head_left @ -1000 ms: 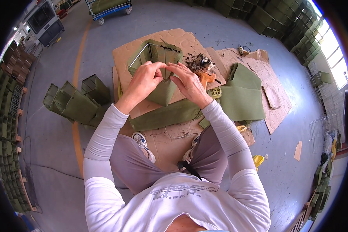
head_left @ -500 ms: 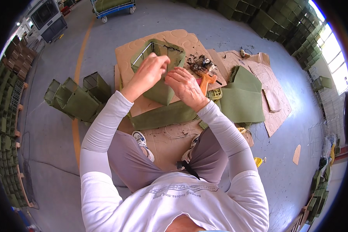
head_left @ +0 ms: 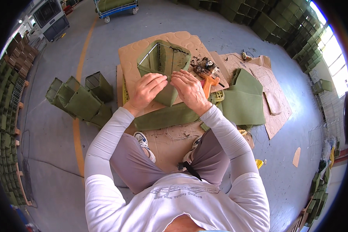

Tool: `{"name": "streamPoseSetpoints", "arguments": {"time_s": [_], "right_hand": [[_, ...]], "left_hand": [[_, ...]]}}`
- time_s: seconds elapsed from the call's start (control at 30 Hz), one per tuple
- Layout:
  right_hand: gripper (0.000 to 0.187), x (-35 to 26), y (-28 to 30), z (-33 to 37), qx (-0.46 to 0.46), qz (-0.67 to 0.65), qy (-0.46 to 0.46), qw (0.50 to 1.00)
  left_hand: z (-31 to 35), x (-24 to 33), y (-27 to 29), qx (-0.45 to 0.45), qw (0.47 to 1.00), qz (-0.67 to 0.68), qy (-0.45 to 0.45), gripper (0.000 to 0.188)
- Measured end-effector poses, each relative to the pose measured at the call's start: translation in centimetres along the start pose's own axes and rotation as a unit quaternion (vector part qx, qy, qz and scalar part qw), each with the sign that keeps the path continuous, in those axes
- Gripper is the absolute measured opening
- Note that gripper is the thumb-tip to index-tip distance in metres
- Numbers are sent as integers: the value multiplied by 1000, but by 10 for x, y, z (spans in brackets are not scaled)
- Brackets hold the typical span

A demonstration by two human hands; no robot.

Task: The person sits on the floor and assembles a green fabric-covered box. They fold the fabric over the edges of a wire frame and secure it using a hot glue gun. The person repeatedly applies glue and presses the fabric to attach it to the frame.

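A green fabric box (head_left: 168, 91) with a metal wire frame along its open top stands tilted on cardboard in front of me. Its inside faces up, and black bits show along the far rim. My left hand (head_left: 147, 89) is closed with its fingertips pinching the near rim. Close beside it, my right hand (head_left: 189, 91) bends its fingers over the same rim, thumb hidden. Whether a small piece sits between the fingertips I cannot make out. To the right of the box lie a heap of small black pieces (head_left: 203, 65) and an orange-handled tool (head_left: 209, 83).
Flat green fabric pieces (head_left: 243, 104) lie at the right on cardboard sheets (head_left: 276, 116). Several green boxes (head_left: 79, 98) stand on the floor at the left. Stacked green boxes (head_left: 274, 23) line the far right. A blue cart (head_left: 118, 11) stands at the far side.
My left hand has come down from above the box's opening to its near rim. My right hand has shifted slightly right. More of the box's inside shows now.
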State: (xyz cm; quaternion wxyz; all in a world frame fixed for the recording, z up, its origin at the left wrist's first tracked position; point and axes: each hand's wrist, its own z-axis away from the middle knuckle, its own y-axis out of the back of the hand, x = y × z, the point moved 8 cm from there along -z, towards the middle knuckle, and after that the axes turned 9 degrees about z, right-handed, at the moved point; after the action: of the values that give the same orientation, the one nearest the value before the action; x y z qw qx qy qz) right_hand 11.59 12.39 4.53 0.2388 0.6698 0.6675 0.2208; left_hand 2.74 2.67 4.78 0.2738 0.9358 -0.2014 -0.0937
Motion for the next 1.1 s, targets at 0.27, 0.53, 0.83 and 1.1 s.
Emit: {"name": "streamPoseSetpoints", "arguments": {"time_s": [0.27, 0.53, 0.83, 1.1], "right_hand": [[20, 0, -5, 6, -4, 47, 12, 999], [9, 2, -4, -9, -97, -32, -33, 994], [11, 17, -9, -17, -188, -50, -134, 972], [29, -15, -5, 6, -42, 46, 28, 998]], "left_hand": [[-5, -2, -6, -13, 1000, 9, -13, 26], [-23, -41, -20, -153, 958, 197, 141, 41], [-40, -67, -31, -238, 914, 249, 214, 37], [-4, -14, 39, 12, 999, 30, 43, 36]]}}
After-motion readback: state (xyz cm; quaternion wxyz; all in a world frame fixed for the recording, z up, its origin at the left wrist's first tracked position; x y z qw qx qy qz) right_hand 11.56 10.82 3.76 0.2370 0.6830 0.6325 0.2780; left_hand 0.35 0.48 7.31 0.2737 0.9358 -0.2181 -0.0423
